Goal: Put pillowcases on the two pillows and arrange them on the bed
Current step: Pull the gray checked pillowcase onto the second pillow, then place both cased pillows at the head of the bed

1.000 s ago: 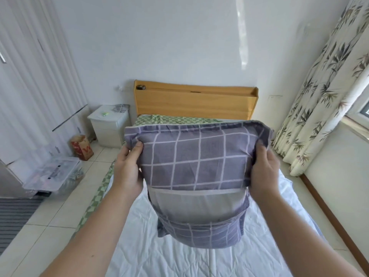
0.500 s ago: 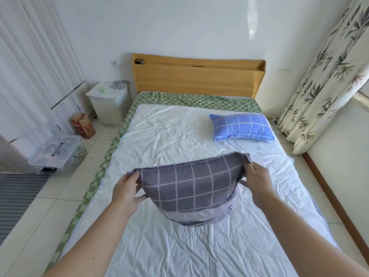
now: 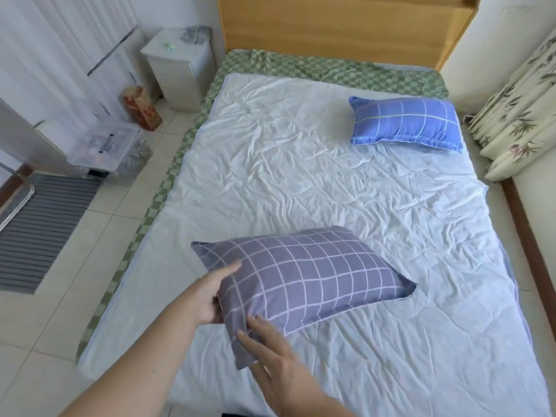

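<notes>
On the bed (image 3: 301,164), grey pillow (image 3: 304,278) lengthwise crosswise, tilted.

Near pillow: the grey-purple checked pillow (image 3: 304,281) lies on the white-sheeted bed (image 3: 301,164), at its near left part.
Far pillow: the blue checked pillow (image 3: 404,123) lies far right, near the wooden headboard (image 3: 340,28).
Hands: left hand (image 3: 207,296) at the near pillow's left end; right hand (image 3: 282,365) at its near corner.
Bedside: the white nightstand (image 3: 180,67) stands left of the bed, with the clear plastic storage box (image 3: 105,147) on the floor nearer the camera.
</notes>
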